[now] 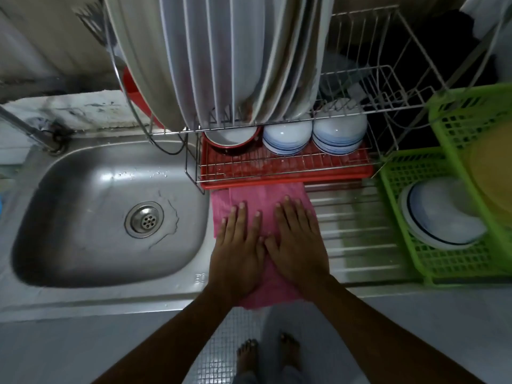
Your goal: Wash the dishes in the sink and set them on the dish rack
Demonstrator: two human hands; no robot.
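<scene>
My left hand (237,246) and my right hand (297,242) lie flat, fingers straight, side by side on a pink cloth (249,199) spread on the steel drainboard. The steel sink (91,212) to the left holds no dishes; only water streaks show near its drain (144,219). Behind the cloth stands the wire dish rack (277,167) on a red tray (282,182). Its upper tier carries several white plates (221,56) on edge. Its lower tier holds a red-rimmed bowl (231,135) and two stacks of blue-and-white bowls (313,134) upside down.
A green plastic basket (410,206) at the right holds a white plate with a blue rim (440,214). The ribbed drainboard (357,231) lies between cloth and basket. A tap pipe (30,126) stands at the sink's back left. My bare feet (266,353) show below the counter edge.
</scene>
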